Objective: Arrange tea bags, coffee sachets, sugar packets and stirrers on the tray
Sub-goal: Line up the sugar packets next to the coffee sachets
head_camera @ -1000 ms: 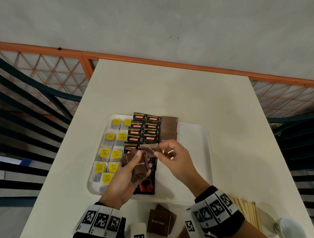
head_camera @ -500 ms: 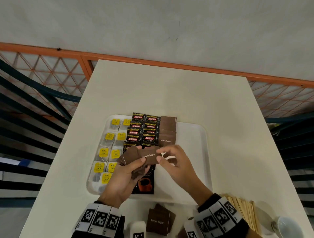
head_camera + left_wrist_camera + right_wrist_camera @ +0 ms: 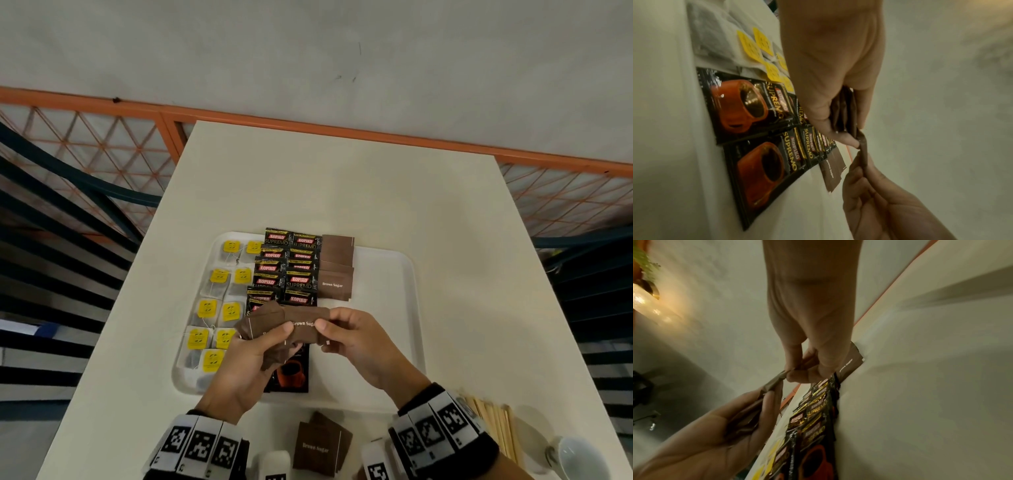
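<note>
A white tray (image 3: 387, 274) holds yellow-tagged tea bags (image 3: 219, 308) on its left, black coffee sachets (image 3: 287, 267) in the middle and brown sugar packets (image 3: 337, 270) beside them. Above the tray's near half, my left hand (image 3: 246, 359) grips a fanned stack of brown sugar packets (image 3: 263, 329). My right hand (image 3: 352, 339) pinches the top packet (image 3: 305, 325) of that stack between thumb and forefinger. In the left wrist view the stack (image 3: 846, 112) sits between my left fingers, and my right hand (image 3: 869, 191) pulls at one packet's end.
More brown sugar packets (image 3: 320, 445) lie on the table in front of the tray. Wooden stirrers (image 3: 493, 425) and a white cup (image 3: 579, 459) sit at the near right. An orange railing (image 3: 308, 123) runs behind the table (image 3: 342, 192).
Both hands have shifted slightly toward me over the tray. The top sugar packet has slid rightward out of the stack, its label now showing between the two hands.
</note>
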The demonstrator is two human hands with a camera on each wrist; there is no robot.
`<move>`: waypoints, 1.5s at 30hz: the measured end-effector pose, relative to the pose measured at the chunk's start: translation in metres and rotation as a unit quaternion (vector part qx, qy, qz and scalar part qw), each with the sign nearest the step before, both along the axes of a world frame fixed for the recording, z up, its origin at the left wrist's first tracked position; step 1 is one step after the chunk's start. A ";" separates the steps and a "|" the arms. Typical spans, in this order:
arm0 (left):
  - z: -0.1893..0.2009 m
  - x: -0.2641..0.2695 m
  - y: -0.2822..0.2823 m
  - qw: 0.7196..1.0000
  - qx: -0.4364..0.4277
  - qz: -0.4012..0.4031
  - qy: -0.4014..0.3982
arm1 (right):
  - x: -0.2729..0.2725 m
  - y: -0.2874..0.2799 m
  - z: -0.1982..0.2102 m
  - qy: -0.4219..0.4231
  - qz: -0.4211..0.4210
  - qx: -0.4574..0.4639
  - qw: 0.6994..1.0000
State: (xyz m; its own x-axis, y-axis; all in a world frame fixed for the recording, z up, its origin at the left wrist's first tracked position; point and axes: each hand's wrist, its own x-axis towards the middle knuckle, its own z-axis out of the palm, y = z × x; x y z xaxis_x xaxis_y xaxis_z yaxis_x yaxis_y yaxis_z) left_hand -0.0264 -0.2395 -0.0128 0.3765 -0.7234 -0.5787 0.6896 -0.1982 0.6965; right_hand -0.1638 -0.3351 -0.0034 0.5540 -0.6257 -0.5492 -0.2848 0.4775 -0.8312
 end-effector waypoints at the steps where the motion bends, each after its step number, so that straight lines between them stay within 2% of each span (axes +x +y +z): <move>1: 0.000 0.001 0.000 1.000 0.008 0.005 0.003 | -0.001 -0.002 -0.001 0.005 0.001 -0.007 1.000; 4: 0.003 0.007 0.002 0.999 0.004 0.017 0.038 | -0.004 -0.012 -0.004 0.032 -0.006 -0.053 0.998; 9: 0.007 0.017 0.009 0.996 -0.014 0.014 0.089 | -0.008 -0.038 -0.014 0.115 -0.075 -0.141 0.980; 15: 0.013 0.017 0.012 0.987 -0.052 0.018 0.151 | -0.003 -0.055 -0.036 0.176 -0.094 -0.182 0.963; 21: 0.014 0.016 0.012 0.987 -0.066 0.012 0.144 | 0.003 -0.057 -0.044 0.195 -0.103 -0.207 0.953; 26: 0.013 0.011 0.010 0.990 -0.047 0.014 0.133 | 0.005 -0.056 -0.050 0.183 -0.128 -0.253 0.941; 34: 0.013 0.004 0.006 0.991 -0.037 0.011 0.126 | 0.005 -0.053 -0.051 0.185 -0.129 -0.272 0.936; 40: 0.014 0.002 0.006 0.992 -0.037 0.015 0.121 | 0.007 -0.043 -0.034 0.238 -0.090 -0.334 0.908; 42: 0.015 0.002 0.005 0.993 -0.033 0.015 0.111 | 0.011 -0.033 -0.021 0.196 -0.049 -0.326 0.923; 45: 0.013 0.002 0.005 0.996 -0.019 0.019 0.084 | 0.015 -0.017 -0.001 0.093 0.043 -0.250 0.963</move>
